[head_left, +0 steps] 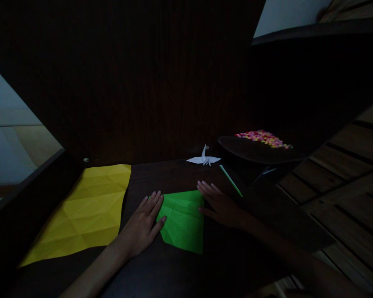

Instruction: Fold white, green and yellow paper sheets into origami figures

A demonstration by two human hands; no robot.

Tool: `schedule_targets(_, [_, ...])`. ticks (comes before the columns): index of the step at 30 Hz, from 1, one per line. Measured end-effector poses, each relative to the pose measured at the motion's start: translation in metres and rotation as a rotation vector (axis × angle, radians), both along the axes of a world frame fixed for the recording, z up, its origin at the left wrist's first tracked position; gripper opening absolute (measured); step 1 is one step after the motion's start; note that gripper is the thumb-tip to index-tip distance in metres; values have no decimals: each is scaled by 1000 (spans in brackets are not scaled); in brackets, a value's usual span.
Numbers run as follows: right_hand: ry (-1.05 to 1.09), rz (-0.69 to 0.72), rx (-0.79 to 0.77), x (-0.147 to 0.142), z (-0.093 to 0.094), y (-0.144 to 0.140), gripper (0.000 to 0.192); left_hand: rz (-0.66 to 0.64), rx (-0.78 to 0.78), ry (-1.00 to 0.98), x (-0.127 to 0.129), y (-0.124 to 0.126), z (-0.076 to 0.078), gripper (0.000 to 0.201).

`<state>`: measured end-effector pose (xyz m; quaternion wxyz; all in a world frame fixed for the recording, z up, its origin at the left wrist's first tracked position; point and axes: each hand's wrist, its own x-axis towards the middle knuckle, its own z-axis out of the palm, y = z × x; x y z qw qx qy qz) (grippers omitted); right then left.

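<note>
A sheet of green paper [184, 221] with fold creases lies flat on the dark tabletop, its lower left corner cut off or folded under; I cannot tell which. My left hand [144, 225] rests at its left edge, fingers stretched forward, fingertips and thumb on the paper. At the right edge lies my right hand [219, 205], palm down with fingers extended, the fingertips touching the upper right corner. Neither hand grips anything. Left of my left hand is a large creased sheet of yellow paper [87, 211].
A white paper crane [204, 159] stands near the back panel [149, 91]. A thin green and white strip [231, 180] lies right of it. On a dark rounded shelf [236, 150] sits a pile of small pink, red and yellow pieces [264, 138]. A raised side board [25, 198] borders the left.
</note>
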<state>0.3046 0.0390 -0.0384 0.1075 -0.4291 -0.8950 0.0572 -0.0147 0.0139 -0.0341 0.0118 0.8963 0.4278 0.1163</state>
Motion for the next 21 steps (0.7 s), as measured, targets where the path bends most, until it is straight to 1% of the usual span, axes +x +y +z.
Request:
schedule_targets(7, [-10, -3, -33, -2, 5, 0, 75, -7, 12, -4, 0, 0, 1, 61])
schedule_targets(12, [-3, 25, -21, -6, 12, 0, 80, -10, 27, 11, 0, -1, 2, 60])
schedule_targets(16, [-2, 89, -57, -16, 19, 0, 77, -22, 56, -16, -2, -1, 0, 59])
schedule_targets(21, [4, 200, -152, -38, 26, 2, 76, -16, 41, -1, -3, -1, -2, 59])
